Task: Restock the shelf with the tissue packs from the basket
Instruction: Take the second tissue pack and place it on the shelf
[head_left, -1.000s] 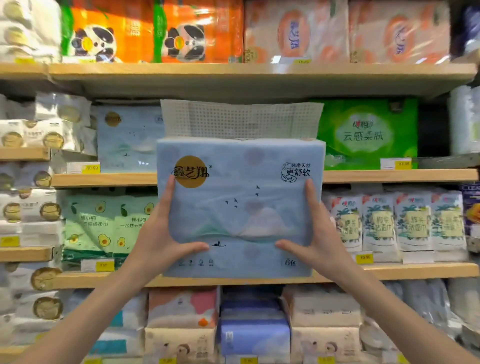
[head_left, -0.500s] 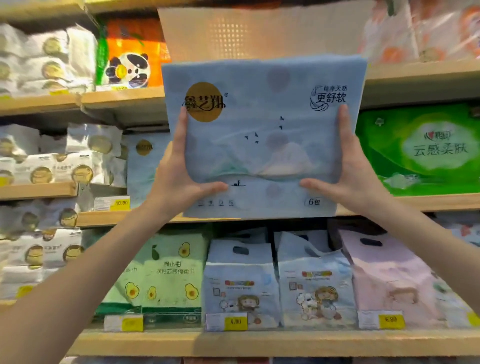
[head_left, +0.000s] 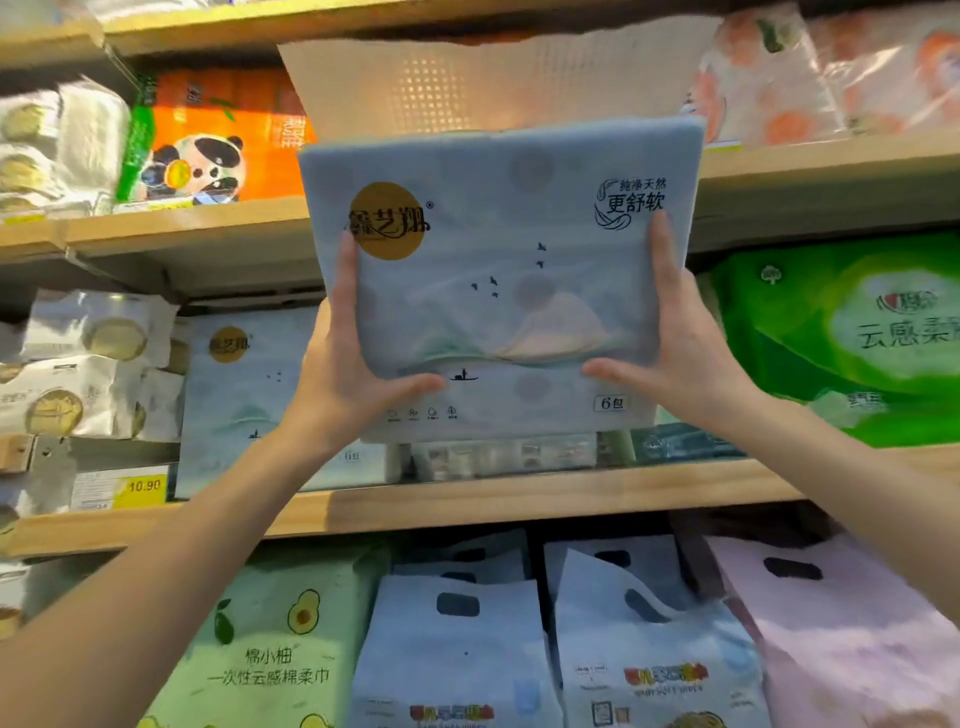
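Head view. Item: pale blue tissue pack (head_left: 498, 280), gold round logo, held upright in front of the wooden shelf (head_left: 467, 499). Left hand (head_left: 348, 374) grips its left edge, thumb across the front; right hand (head_left: 675, 358) grips the right edge likewise. Matching pack (head_left: 234, 405) stands on the shelf at left; green pack (head_left: 852, 332) at right.

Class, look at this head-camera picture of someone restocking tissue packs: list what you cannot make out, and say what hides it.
- Basket: out of the head view entirely.
- Shelf space behind the held tissue pack: covered by the pack.
- Fingers of the left hand and right hand: behind the pack, so the grip is partly hidden.
- Green pack: cut off by the right edge.
- Price tag: small print too blurred.
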